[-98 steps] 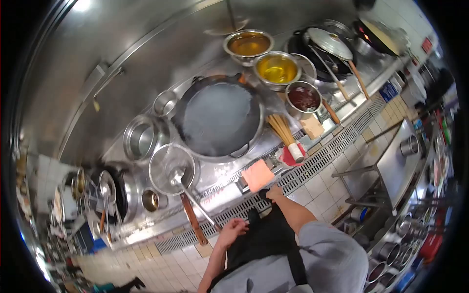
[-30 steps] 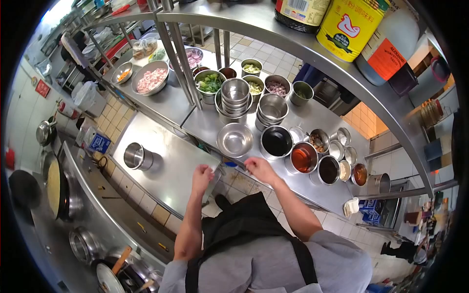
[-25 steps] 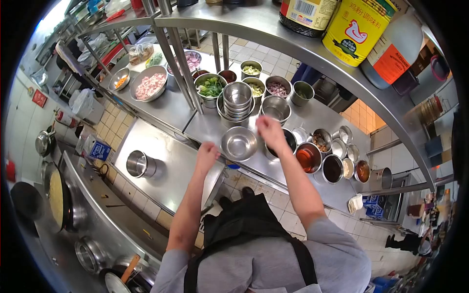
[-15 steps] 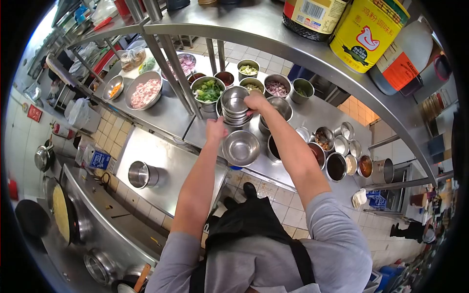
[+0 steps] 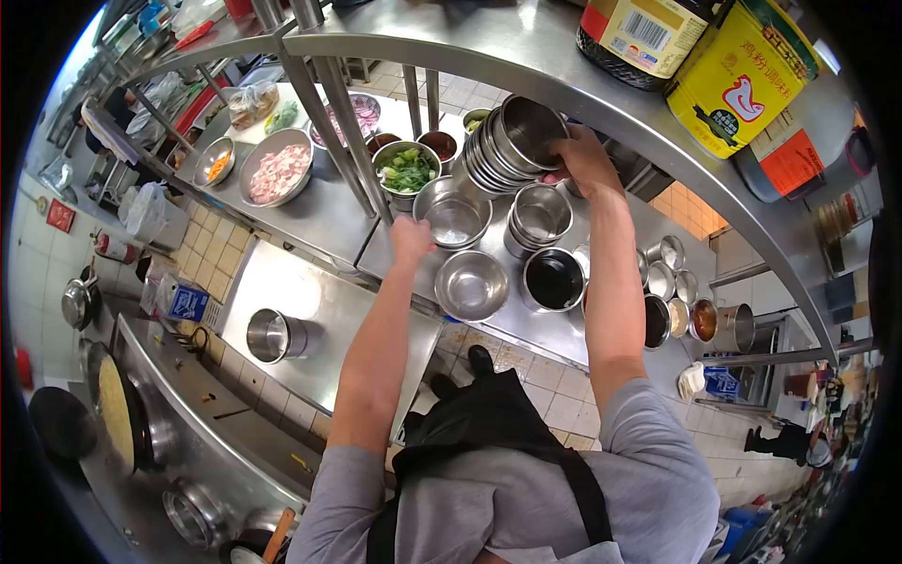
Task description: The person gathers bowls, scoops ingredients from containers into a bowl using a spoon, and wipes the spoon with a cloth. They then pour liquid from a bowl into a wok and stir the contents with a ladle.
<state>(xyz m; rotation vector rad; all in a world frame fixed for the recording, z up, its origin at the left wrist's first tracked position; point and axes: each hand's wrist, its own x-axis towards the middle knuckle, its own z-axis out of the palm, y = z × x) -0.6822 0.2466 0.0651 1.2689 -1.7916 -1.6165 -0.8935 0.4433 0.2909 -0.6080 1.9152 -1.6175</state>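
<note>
My right hand (image 5: pixel 584 162) is closed on the rim of a tilted stack of steel bowls (image 5: pixel 493 155), held above the counter. My left hand (image 5: pixel 412 241) is closed at the left rim of a wide steel bowl (image 5: pixel 455 218), which stands below the raised stack. Just in front of it sits another steel bowl (image 5: pixel 472 286) with nothing in it. To the right are a nested pair of steel pots (image 5: pixel 541 212) and a pot of dark liquid (image 5: pixel 554 279). A bowl of chopped greens (image 5: pixel 407 169) is behind the left hand.
A steel shelf (image 5: pixel 442 42) carrying a yellow tin (image 5: pixel 738 80) and bottles runs overhead, close above the stack. Its posts rise left of my hands. A bowl of pale diced meat (image 5: pixel 276 169) stands far left; a steel pot (image 5: pixel 272 336) sits on the lower table.
The bowl stack has come up out of the wide bowl, moving right and back in my right hand, and now tilts. My left hand has stayed beside the wide bowl.
</note>
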